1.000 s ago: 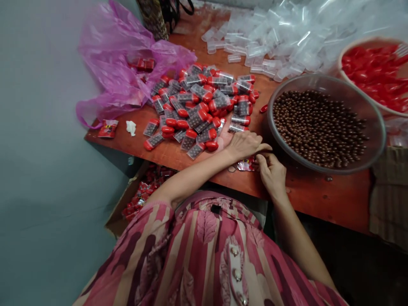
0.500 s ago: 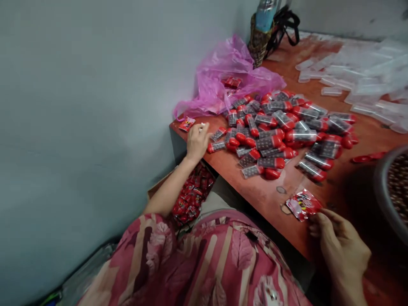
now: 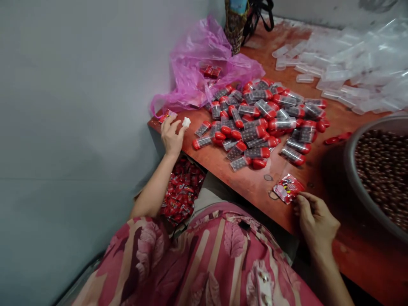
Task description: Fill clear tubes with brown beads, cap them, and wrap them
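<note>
My right hand (image 3: pixel 318 223) pinches the near edge of a small, shiny red printed packet (image 3: pixel 288 188) over the table's front edge. At the far left corner, my left hand (image 3: pixel 172 136) has its fingers apart. Its fingertips reach the edge of another red packet (image 3: pixel 167 115), and a white crumpled scrap (image 3: pixel 186 122) lies close by its thumb; whether they touch, I cannot tell. Between the hands is a pile of clear tubes with red caps (image 3: pixel 255 127), filled with small dark balls.
Behind the pile lies a pink plastic bag (image 3: pixel 204 51) with red packets inside. Clear tubes (image 3: pixel 347 72) are heaped at the back right. A grey tub (image 3: pixel 349 159) of brown balls stands at right, beside a red scoop-like piece (image 3: pixel 338 138). Below the table, a box holds red packets (image 3: pixel 181 191).
My left hand has spread its fingers toward the corner packet, and the white scrap shows more fully. My right hand keeps the packet. The whole view has shifted, showing more of the tub.
</note>
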A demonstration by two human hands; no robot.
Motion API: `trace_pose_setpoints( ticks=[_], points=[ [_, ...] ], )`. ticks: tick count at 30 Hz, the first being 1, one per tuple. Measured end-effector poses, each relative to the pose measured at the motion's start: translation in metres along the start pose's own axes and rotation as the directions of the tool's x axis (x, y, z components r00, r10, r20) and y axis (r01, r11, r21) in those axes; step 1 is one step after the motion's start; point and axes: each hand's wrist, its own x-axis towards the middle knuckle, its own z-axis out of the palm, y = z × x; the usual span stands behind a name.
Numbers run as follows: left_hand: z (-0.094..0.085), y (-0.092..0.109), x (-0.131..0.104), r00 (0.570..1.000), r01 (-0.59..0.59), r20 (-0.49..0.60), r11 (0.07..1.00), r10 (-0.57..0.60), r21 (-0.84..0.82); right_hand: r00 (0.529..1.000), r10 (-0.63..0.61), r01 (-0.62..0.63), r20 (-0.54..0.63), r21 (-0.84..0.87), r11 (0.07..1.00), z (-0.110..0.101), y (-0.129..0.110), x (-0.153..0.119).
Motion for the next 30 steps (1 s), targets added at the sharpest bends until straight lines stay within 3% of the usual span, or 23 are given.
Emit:
trace_pose_setpoints(
  ticks=[2, 5, 10, 12, 14, 16, 17, 18, 19, 20, 21, 22, 23, 24, 26, 28, 30],
  points=[
    [-0.012, 0.01, -0.012, 0.997, -0.068, 0.041, 0.994, 0.072, -0.088, 1.0, 0.003, -0.003, 0.007, 0.005, 1.0, 0.0, 0.001, -0.001],
    [-0.022, 0.027, -0.031, 0.959, -0.177, 0.197, 0.974, 0.203, -0.14, 1.0, 0.012, -0.012, -0.004, 0.057, 0.998, 0.001, 0.001, -0.001],
    [-0.014, 0.032, -0.045, 0.898, -0.251, 0.362, 0.967, 0.25, -0.046, 0.998, 0.001, 0.007, -0.066, 0.123, 0.992, 0.002, 0.001, -0.004],
    [-0.013, 0.028, -0.049, 0.901, -0.246, 0.356, 0.968, 0.248, -0.053, 0.989, -0.06, 0.075, -0.137, 0.108, 0.991, 0.0, 0.002, -0.008],
    [-0.017, 0.027, -0.054, 0.925, -0.238, 0.285, 0.968, 0.252, -0.083, 0.968, -0.165, 0.177, -0.19, 0.049, 0.983, -0.002, 0.0, -0.014],
    [-0.027, 0.036, -0.063, 0.941, -0.268, 0.176, 0.955, 0.288, -0.129, 0.95, -0.265, 0.271, -0.166, 0.012, 0.962, -0.002, -0.01, -0.023],
    [-0.033, 0.046, -0.069, 0.929, -0.321, 0.138, 0.933, 0.344, -0.164, 0.948, -0.297, 0.302, -0.117, 0.034, 0.953, -0.001, -0.017, -0.026],
    [-0.039, 0.059, -0.076, 0.897, -0.398, 0.11, 0.889, 0.429, -0.225, 0.948, -0.315, 0.317, -0.036, 0.092, 0.944, 0.002, -0.025, -0.029],
    [-0.045, 0.075, -0.084, 0.837, -0.481, 0.112, 0.819, 0.535, -0.313, 0.942, -0.324, 0.305, 0.084, 0.184, 0.934, 0.005, -0.034, -0.031],
    [-0.05, 0.093, -0.092, 0.745, -0.557, 0.125, 0.714, 0.655, -0.423, 0.918, -0.336, 0.273, 0.209, 0.28, 0.92, 0.008, -0.042, -0.031],
    [-0.053, 0.112, -0.1, 0.622, -0.603, 0.142, 0.587, 0.77, -0.54, 0.88, -0.353, 0.235, 0.319, 0.354, 0.905, 0.01, -0.048, -0.031],
    [-0.054, 0.132, -0.108, 0.521, -0.599, 0.14, 0.478, 0.842, -0.643, 0.839, -0.362, 0.19, 0.406, 0.405, 0.894, 0.012, -0.052, -0.03],
    [-0.053, 0.15, -0.115, 0.454, -0.561, 0.13, 0.396, 0.881, -0.727, 0.809, -0.362, 0.148, 0.463, 0.435, 0.888, 0.012, -0.054, -0.028],
    [-0.05, 0.166, -0.119, 0.43, -0.521, 0.093, 0.331, 0.898, -0.787, 0.793, -0.348, 0.103, 0.5, 0.452, 0.886, 0.01, -0.053, -0.026],
    [-0.038, 0.19, -0.123, 0.422, -0.418, 0.076, 0.268, 0.904, -0.868, 0.798, -0.264, -0.022, 0.542, 0.463, 0.886, 0.0, -0.042, -0.023],
    [-0.022, 0.206, -0.12, 0.439, -0.329, 0.122, 0.286, 0.89, -0.9, 0.831, -0.127, -0.184, 0.542, 0.483, 0.856, -0.014, -0.026, -0.021],
    [-0.003, 0.218, -0.117, 0.454, -0.323, 0.201, 0.37, 0.868, -0.871, 0.888, 0.024, -0.306, 0.459, 0.551, 0.777, -0.028, -0.011, -0.019]
  ],
)
